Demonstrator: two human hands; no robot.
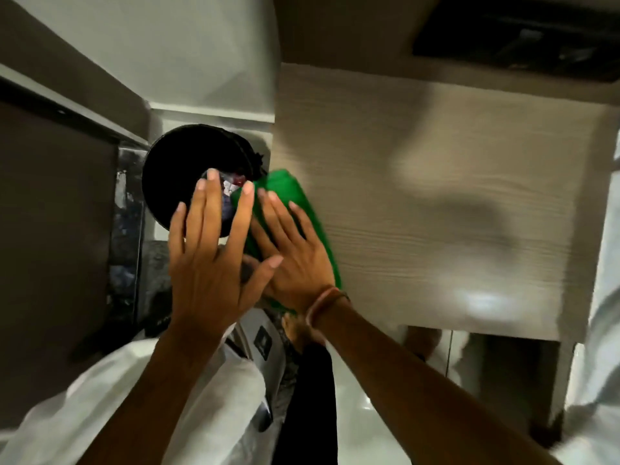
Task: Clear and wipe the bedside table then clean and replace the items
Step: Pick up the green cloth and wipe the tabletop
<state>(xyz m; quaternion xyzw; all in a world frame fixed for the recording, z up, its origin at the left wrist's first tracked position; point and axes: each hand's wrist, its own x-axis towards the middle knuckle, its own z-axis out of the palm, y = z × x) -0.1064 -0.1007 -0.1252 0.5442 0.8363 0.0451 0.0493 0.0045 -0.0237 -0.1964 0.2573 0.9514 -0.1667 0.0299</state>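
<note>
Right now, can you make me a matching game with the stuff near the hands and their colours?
Things:
1. cloth
2. bin
3. table top
4. wristband

Colours:
A. pale wood grain
B. green
C. pinkish orange
D. black

Pairs: 1-B, 2-D, 3-A, 4-C

Extra clue: the right hand lies flat on the cloth, and the left hand is spread open above the bin.

I see the bedside table, its pale wood-grain top seen from above and blurred. A green cloth lies across the table's left edge, partly overhanging it. Left of the table, lower down, a black round bin stands on the floor, with scraps inside. The floor below the table is pale and glossy.
</note>
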